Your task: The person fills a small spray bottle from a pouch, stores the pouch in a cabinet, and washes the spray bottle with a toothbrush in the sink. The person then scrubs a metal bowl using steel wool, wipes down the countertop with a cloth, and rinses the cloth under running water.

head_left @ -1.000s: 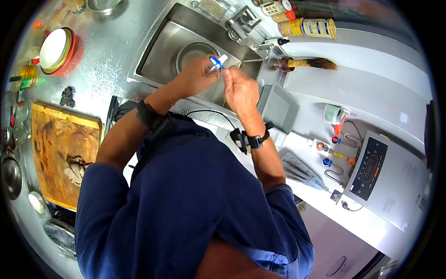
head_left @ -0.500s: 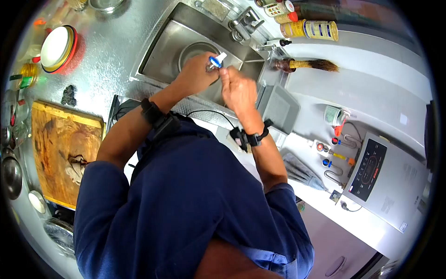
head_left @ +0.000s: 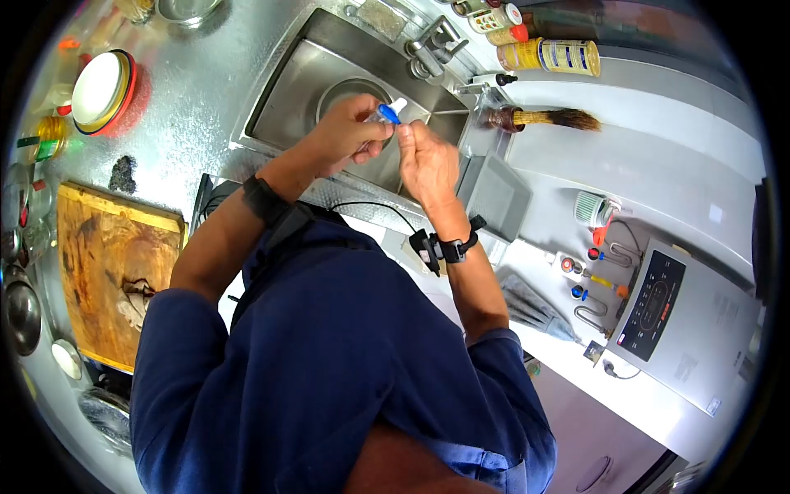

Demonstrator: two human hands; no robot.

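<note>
Over the metal sink, my left hand is closed around a small clear bottle with a blue-and-white top. Most of its body is hidden by my fingers, and its white tip points up toward the tap. My right hand meets it from the right, thumb and fingers pinched at the lower edge of the blue part.
A tap stands behind the sink. Left lie a wooden cutting board and stacked bowls. A grey plastic tray, a straw brush and a wall-mounted water heater are on the right.
Both hands have shifted slightly and the bottle's top has tilted a little, showing more of the blue part. The fingers of my left hand have moved around the bottle.
</note>
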